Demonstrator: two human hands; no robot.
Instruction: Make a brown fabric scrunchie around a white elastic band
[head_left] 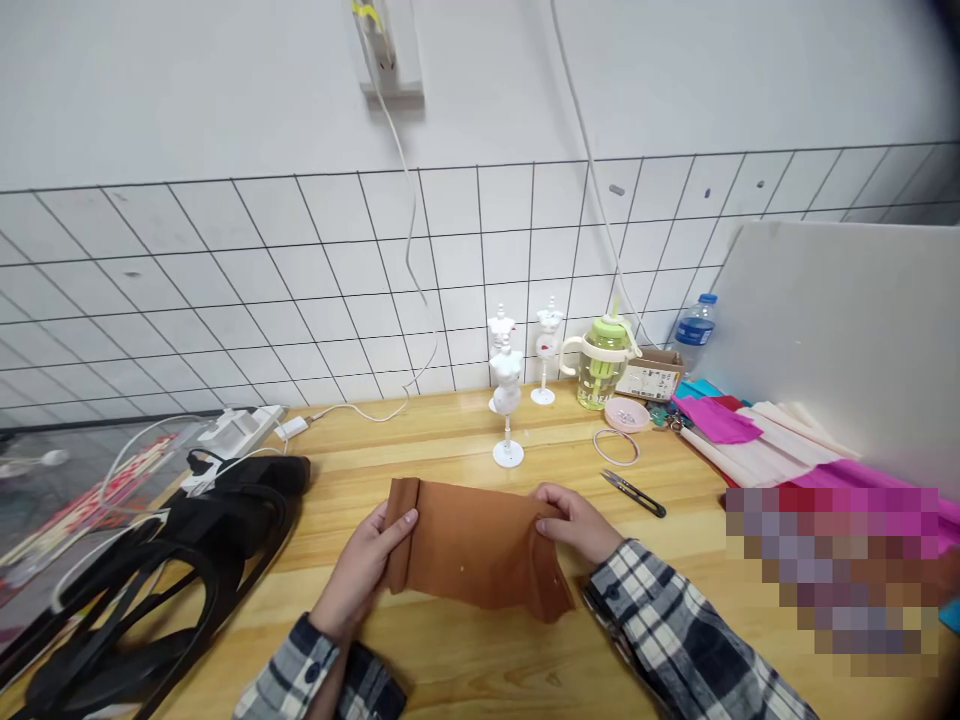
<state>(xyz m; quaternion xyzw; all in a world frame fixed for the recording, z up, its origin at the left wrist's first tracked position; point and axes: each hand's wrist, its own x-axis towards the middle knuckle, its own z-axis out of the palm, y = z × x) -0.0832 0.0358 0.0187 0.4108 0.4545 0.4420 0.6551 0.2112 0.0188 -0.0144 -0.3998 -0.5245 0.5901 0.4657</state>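
Observation:
A piece of brown fabric (pixel 472 545) lies folded on the wooden table (pixel 450 450) in front of me. My left hand (pixel 367 570) pinches its left edge, thumb on top. My right hand (pixel 574 520) grips its upper right corner. Both sleeves are plaid. Just beyond the fabric stands a small white mannequin bust (pixel 507 400) on a stand. Small black thread snips (pixel 634 492) lie to the right of my right hand.
Two more white mannequin busts (pixel 547 350) stand by the tiled wall, beside a green cup (pixel 600 365), a pink dish (pixel 627 414) and a water bottle (pixel 694 325). Pink and cream fabric sheets (pixel 757 440) lie at right. A black bag (pixel 187 540) and cables occupy the left.

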